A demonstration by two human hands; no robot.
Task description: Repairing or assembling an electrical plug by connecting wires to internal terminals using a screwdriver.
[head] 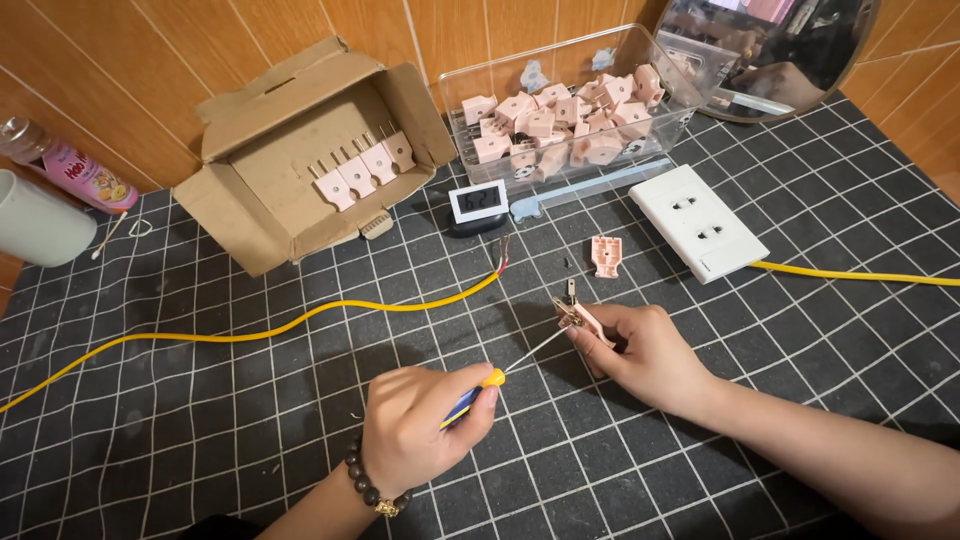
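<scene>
My left hand (418,425) grips a screwdriver (500,375) with a yellow and blue handle; its thin shaft points up and right. The tip meets an open pink plug half (578,315) with metal prongs, held in my right hand (645,350) just above the black gridded mat (250,420). A separate pink plug cover (606,255) lies on the mat beyond my right hand. A yellow cable (300,325) runs across the mat from the left, and its stripped end (503,255) lies near the plug.
An open cardboard box (300,160) with several pink plugs stands at the back left. A clear bin (560,110) full of pink plugs sits behind a small digital display (478,205). A white socket plate (697,220) with its yellow lead lies right. A white cup (40,225) is far left.
</scene>
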